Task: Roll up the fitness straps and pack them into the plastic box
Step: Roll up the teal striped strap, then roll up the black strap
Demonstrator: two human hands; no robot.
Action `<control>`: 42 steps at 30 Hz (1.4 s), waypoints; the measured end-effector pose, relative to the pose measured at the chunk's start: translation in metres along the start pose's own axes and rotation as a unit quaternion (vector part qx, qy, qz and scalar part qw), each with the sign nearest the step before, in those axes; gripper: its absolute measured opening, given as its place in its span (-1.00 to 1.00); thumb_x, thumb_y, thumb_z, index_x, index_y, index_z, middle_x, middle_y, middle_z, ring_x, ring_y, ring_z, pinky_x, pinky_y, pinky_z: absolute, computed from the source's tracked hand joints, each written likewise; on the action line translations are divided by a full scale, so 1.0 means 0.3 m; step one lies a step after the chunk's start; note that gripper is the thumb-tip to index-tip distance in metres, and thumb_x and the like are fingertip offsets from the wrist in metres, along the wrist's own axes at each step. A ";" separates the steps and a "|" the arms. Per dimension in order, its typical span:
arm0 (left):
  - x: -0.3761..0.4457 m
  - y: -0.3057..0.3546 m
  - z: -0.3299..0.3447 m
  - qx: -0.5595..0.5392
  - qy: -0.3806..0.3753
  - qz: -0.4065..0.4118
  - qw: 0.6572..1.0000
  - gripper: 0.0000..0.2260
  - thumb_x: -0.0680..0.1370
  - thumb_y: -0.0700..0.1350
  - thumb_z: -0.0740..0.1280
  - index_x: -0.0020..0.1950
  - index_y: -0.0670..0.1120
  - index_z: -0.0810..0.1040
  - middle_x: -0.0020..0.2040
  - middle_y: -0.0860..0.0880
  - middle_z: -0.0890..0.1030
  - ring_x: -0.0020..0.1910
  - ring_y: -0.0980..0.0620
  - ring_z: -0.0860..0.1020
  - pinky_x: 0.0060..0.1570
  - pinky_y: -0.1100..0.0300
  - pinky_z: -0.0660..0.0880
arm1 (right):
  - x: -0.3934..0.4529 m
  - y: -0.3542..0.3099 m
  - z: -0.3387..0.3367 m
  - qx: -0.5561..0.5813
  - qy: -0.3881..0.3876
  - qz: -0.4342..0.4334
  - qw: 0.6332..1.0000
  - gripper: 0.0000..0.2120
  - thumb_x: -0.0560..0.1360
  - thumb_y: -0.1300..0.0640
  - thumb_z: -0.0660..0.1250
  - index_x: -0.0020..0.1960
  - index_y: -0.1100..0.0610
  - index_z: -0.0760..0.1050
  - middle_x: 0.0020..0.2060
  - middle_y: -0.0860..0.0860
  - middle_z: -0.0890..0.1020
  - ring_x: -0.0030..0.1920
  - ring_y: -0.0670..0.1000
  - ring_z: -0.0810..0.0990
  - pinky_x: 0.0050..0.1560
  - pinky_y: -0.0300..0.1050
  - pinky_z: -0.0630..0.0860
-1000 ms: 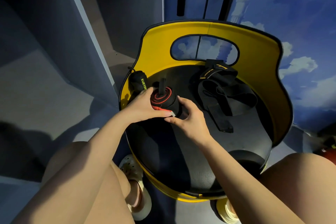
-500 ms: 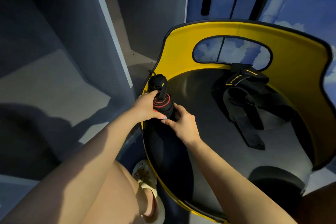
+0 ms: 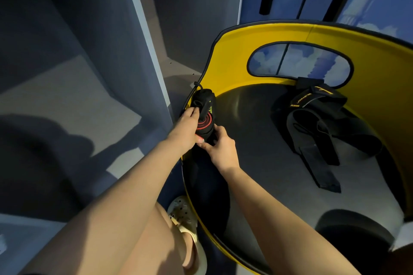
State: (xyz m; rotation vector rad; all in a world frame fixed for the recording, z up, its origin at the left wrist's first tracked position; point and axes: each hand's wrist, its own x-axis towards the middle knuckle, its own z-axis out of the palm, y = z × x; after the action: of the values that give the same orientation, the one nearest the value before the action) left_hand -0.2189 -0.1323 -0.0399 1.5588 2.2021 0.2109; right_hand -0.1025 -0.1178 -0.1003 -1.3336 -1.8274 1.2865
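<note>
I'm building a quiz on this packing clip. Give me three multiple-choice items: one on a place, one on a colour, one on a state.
1. Where does the unrolled strap lie?
A. on the chair seat
B. on the floor
C. across a knee

2. What colour is the chair's backrest?
A. red
B. yellow
C. white

3. What are the hands doing?
A. hanging idle
B. both resting flat on the seat
C. both gripping the rolled strap

Answers: A, it sprawls on the dark seat; B, the curved back is yellow; C, left hand and right hand clasp the roll.

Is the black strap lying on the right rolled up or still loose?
Loose: the black strap lies spread on the grey seat, its end trailing flat, untouched by either hand.
</note>
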 end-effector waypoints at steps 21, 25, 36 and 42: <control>-0.032 0.345 0.072 0.009 -0.010 0.099 0.995 -0.37 0.55 0.07 0.29 0.53 0.00 0.09 0.56 -0.02 0.05 0.50 -0.09 0.13 0.43 -0.03 0.20 | -0.094 0.073 -0.605 -0.264 0.030 -0.024 0.964 -0.43 0.46 0.01 0.40 0.40 0.14 0.35 0.32 0.09 0.49 0.33 0.09 0.44 0.29 -0.06 0.38; -0.001 0.446 0.122 -0.022 -0.037 0.116 0.992 -0.42 0.56 0.04 0.28 0.53 0.00 0.13 0.54 -0.01 0.11 0.49 -0.04 0.17 0.42 0.01 0.22 | -0.071 0.129 -0.745 -0.287 0.079 -0.005 0.955 -0.46 0.45 0.03 0.42 0.37 0.16 0.39 0.30 0.10 0.51 0.31 0.11 0.45 0.27 -0.03 0.41; 0.072 0.564 0.285 -0.110 -0.124 0.101 0.981 -0.54 0.60 0.00 0.22 0.48 0.01 0.22 0.44 -0.06 0.31 0.41 -0.02 0.31 0.32 0.06 0.34 | -0.019 0.313 -0.844 -0.471 0.054 0.070 0.878 -0.69 0.53 0.06 0.29 0.20 0.21 0.45 0.09 0.15 0.54 0.14 0.19 0.50 0.00 0.00 0.46; 0.114 0.578 0.323 -0.204 -0.076 0.084 0.972 -0.74 0.58 -0.09 0.24 0.26 -0.05 0.49 0.21 -0.02 0.51 0.08 0.10 0.47 0.03 0.27 0.42 | -0.024 0.300 -0.819 -0.525 0.053 0.033 0.849 -0.79 0.53 0.16 0.19 0.09 0.17 0.51 -0.01 0.14 0.61 0.02 0.22 0.57 -0.18 -0.05 0.41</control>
State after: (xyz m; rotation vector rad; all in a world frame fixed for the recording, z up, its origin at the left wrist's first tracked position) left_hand -0.0373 -0.0507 -0.0724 1.4703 1.7710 0.5412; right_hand 0.1415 -0.0254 -0.0819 -1.9209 -2.5170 0.1021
